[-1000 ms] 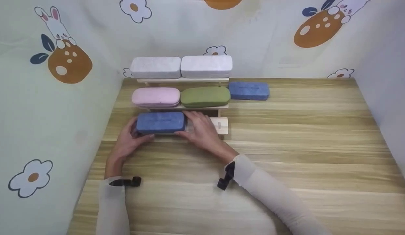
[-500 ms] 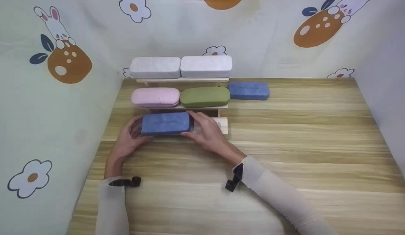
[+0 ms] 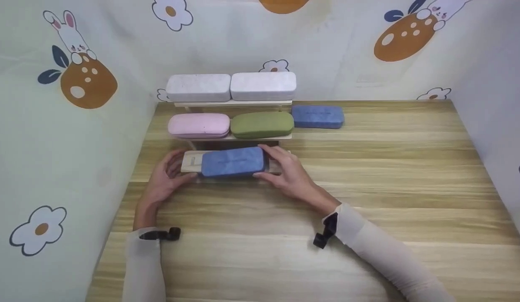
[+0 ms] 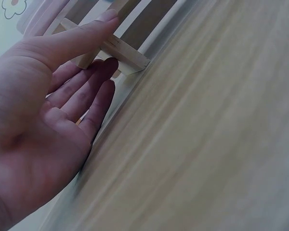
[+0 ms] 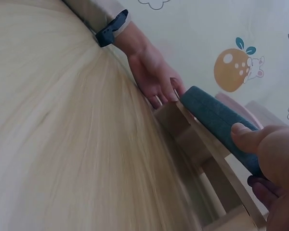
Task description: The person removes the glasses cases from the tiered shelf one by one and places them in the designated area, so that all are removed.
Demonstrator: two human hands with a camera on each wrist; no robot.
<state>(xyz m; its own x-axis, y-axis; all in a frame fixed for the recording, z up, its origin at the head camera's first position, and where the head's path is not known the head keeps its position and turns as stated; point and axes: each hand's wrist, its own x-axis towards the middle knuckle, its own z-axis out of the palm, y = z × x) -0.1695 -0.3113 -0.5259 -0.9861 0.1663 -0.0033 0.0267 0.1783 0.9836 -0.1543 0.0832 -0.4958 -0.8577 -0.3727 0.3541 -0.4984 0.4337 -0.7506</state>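
A blue glasses case (image 3: 233,162) lies slightly slanted over the lowest step of the wooden rack (image 3: 193,161). My right hand (image 3: 290,174) grips its right end, thumb on the front edge and fingers behind. In the right wrist view, the case (image 5: 216,120) sits along the step between that thumb and the fingers. At the left end of the same step, my left hand (image 3: 164,178) stays with thumb in front and fingers behind. The left wrist view shows this left hand (image 4: 58,96) about the rack's end piece (image 4: 125,55), apart from the case.
On the middle step stand a pink case (image 3: 199,124) and a green case (image 3: 262,124). Two white cases, a left one (image 3: 198,87) and a right one (image 3: 263,85), fill the top. Another blue case (image 3: 318,116) lies on the table (image 3: 369,176) right of the rack.
My right hand has moved the blue case to the right along the lowest step, tilting it slightly. The step's left end is now uncovered. My left hand has stayed nearly in place.
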